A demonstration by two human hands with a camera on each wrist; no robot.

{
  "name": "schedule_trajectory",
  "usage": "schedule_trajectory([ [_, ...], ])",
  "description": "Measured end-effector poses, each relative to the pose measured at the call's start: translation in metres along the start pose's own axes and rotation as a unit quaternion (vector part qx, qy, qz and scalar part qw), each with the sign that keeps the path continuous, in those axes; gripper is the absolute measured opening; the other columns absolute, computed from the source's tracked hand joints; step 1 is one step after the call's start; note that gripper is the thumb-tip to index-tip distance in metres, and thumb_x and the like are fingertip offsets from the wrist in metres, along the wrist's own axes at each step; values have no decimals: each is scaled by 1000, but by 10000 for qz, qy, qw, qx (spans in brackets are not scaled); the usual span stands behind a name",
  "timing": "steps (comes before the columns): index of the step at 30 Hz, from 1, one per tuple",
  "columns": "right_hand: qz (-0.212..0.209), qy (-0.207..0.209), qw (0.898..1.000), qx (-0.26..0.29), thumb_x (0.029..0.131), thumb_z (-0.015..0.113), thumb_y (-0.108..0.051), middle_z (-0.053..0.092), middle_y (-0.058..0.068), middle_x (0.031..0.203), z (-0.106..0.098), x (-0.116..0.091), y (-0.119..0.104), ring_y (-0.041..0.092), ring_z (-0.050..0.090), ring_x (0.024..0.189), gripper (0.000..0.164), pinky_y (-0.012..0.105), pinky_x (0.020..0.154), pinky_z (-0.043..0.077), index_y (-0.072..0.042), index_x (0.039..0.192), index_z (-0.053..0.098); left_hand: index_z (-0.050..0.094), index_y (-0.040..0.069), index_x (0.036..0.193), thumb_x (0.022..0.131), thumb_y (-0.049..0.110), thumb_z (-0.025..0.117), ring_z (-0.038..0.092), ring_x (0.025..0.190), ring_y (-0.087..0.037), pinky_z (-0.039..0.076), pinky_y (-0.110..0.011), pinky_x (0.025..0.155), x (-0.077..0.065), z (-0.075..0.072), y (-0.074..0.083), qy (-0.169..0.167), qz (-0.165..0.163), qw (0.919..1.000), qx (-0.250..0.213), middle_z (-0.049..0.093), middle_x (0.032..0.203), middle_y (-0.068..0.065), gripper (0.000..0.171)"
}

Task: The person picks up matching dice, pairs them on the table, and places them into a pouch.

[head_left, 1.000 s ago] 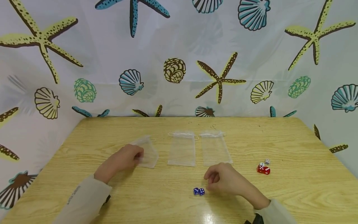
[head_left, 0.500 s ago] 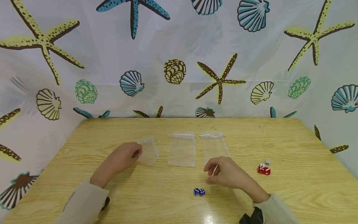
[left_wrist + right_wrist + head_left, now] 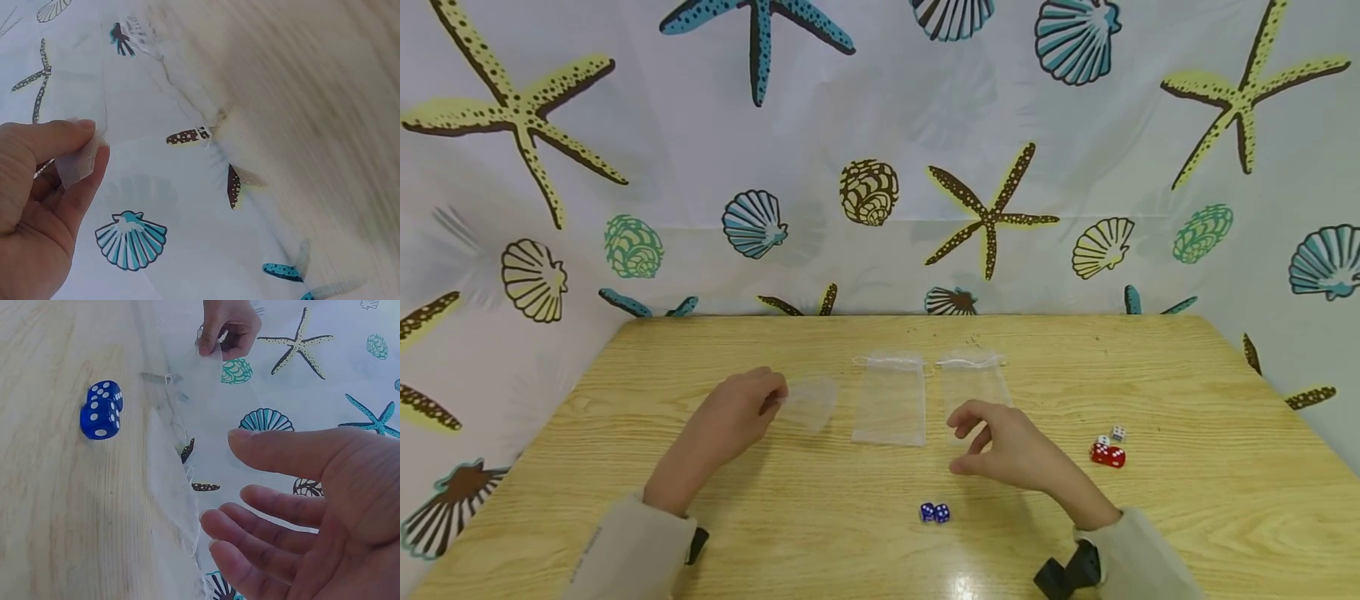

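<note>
My left hand (image 3: pixel 737 417) pinches a sheer white drawstring bag (image 3: pixel 811 405) between thumb and fingers, its body spreading out to the right. In the left wrist view a crumpled bit of the bag (image 3: pixel 77 166) shows at the fingertips. My right hand (image 3: pixel 1006 443) holds nothing, with thumb and fingers spread apart and loosely bent. It overlaps the lower part of a flat sheer bag (image 3: pixel 972 385) on the right. Two blue dice (image 3: pixel 935 512) sit side by side on the table, in front of the right hand; they also show in the right wrist view.
Another sheer bag (image 3: pixel 889 406) lies flat in the middle of the wooden table (image 3: pixel 820 533). Red dice (image 3: pixel 1107 454) and two white dice (image 3: pixel 1117 432) are grouped to the right. A cloth (image 3: pixel 820 125) printed with shells and starfish hangs behind the table and along its sides.
My left hand has risen slightly, drawing the left bag up; the bag now stretches further right. The right hand has moved away from the blue dice, its thumb and fingers opening wider.
</note>
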State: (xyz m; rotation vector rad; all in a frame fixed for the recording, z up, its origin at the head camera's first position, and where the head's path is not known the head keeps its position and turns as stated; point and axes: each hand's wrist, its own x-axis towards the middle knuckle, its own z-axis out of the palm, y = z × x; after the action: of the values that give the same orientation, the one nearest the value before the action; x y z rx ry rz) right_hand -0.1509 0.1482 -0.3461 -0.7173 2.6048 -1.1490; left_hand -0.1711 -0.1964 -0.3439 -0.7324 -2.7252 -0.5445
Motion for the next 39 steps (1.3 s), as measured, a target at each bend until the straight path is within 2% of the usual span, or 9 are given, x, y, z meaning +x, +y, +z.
schedule_trajectory([
  [3, 67, 23, 10000, 62, 80, 76, -17, 61, 18, 110, 1, 1, -1, 20, 65, 87, 47, 28, 68, 53, -3, 121, 56, 60, 9, 81, 89, -4, 61, 36, 61, -8, 34, -22, 57, 1, 0, 6, 178, -3, 9998, 56, 48, 70, 3, 15],
  [7, 185, 126, 9997, 109, 80, 76, -18, 57, 21, 123, 2, 3, -3, 32, 62, 105, 57, 37, 81, 55, -4, 129, 51, 61, 8, 82, 88, -4, 61, 37, 61, -9, 36, -23, 57, 4, -1, 13, 443, 17, 9987, 251, 49, 71, 1, 13],
  [10, 290, 226, 9993, 117, 80, 76, -18, 52, 21, 132, 3, 4, -4, 37, 56, 116, 64, 47, 92, 50, -5, 135, 47, 62, 6, 85, 87, -5, 63, 40, 62, -9, 41, -25, 57, 8, -1, 21, 586, 57, 9977, 329, 53, 74, -1, 11],
  [13, 340, 279, 9989, 163, 80, 76, -19, 48, 21, 138, 1, 5, -4, 39, 52, 122, 69, 52, 97, 46, -5, 139, 42, 64, 4, 86, 84, -7, 65, 44, 62, -9, 45, -27, 58, 11, -1, 30, 751, 179, 9965, 308, 56, 76, -3, 11],
  [24, 691, 200, 9929, 947, 85, 72, -28, 35, 21, 148, -8, 6, -3, 41, 41, 133, 83, 51, 100, 45, -11, 149, 24, 64, 3, 83, 81, -9, 67, 52, 65, -14, 48, -25, 57, 19, 7, 61, 1328, 744, 9876, 380, 58, 78, -6, 13],
  [31, 634, 90, 9903, 1236, 89, 67, -34, 41, 19, 145, -14, 7, -4, 37, 43, 132, 77, 50, 102, 43, -7, 148, 27, 64, 5, 82, 78, -9, 71, 56, 67, -15, 49, -23, 57, 22, 14, 81, 1578, 1190, 9792, 448, 60, 79, -5, 16],
  [36, 622, -84, 9831, 1722, 93, 62, -33, 45, 22, 141, -16, 8, -4, 35, 47, 129, 68, 47, 102, 44, -2, 145, 32, 62, 6, 80, 74, -11, 73, 55, 66, -14, 48, -22, 55, 22, 18, 94, 1793, 1561, 9700, 503, 58, 76, -3, 21],
  [39, 557, -228, 9779, 2002, 96, 56, -32, 47, 24, 138, -16, 9, -4, 34, 52, 124, 62, 44, 100, 46, 3, 142, 35, 62, 6, 79, 73, -11, 74, 55, 65, -14, 48, -21, 55, 22, 21, 100, 1799, 1681, 9675, 572, 57, 74, -2, 22],
])
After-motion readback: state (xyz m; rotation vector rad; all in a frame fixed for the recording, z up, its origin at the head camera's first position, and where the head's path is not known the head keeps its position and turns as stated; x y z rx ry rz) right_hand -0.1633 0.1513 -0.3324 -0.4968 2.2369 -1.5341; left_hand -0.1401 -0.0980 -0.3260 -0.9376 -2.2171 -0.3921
